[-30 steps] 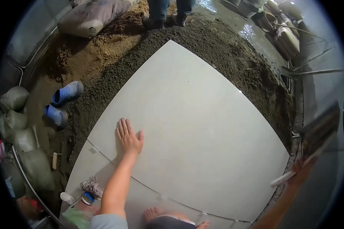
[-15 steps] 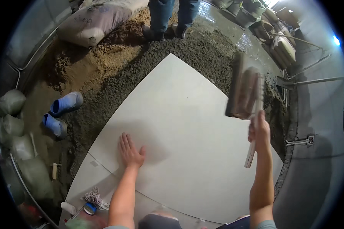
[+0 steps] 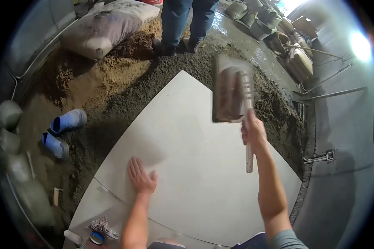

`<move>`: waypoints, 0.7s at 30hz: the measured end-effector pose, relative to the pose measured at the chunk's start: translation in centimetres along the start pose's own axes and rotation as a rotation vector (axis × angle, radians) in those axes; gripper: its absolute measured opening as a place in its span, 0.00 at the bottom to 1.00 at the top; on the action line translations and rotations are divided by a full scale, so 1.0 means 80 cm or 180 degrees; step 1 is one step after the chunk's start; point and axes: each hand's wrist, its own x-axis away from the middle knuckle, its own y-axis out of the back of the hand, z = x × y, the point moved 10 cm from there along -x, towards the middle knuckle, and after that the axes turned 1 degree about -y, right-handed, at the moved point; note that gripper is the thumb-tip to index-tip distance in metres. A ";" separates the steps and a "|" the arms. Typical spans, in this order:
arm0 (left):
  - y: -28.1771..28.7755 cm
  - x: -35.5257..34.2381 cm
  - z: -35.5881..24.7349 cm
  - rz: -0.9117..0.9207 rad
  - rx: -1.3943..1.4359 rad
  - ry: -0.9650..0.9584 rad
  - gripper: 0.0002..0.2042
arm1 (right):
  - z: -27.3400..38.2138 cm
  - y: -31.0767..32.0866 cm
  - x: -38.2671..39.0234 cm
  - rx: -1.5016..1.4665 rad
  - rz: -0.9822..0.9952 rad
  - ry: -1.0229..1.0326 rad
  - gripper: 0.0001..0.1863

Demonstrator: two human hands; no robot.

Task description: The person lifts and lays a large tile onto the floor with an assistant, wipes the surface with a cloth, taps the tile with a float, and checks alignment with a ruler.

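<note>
A large off-white floor tile (image 3: 191, 174) lies before me, its far corner reaching into dark, damp mortar (image 3: 124, 108). My left hand (image 3: 142, 179) rests palm down near its left edge, fingers stretched out. My right hand (image 3: 254, 130) is wrapped round the pale handle of a paddle-like tool (image 3: 232, 91) with a broad rectangular head. Its head, blurred by motion, appears over the tile's far right edge, and I cannot tell whether it touches. A thin joint separates this tile from another tile (image 3: 96, 199) nearer to me.
Another person's legs (image 3: 174, 25) stand beyond the far corner. Blue shoes (image 3: 68, 121), a sand heap (image 3: 116, 79) and a filled sack (image 3: 108, 27) lie left. Rope (image 3: 102, 227) rests on the near tile. Bags (image 3: 299, 62) and a long-handled tool (image 3: 336, 93) line the right wall (image 3: 340, 186).
My right hand has swung the paddle-like tool to the left, over the tile's far right edge. My left hand stays flat on the tile. The view has shifted slightly.
</note>
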 end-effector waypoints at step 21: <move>-0.002 0.001 0.015 -0.0274 0.0391 0.0135 0.39 | -0.144 -0.197 0.126 0.1695 0.0294 -0.0674 0.32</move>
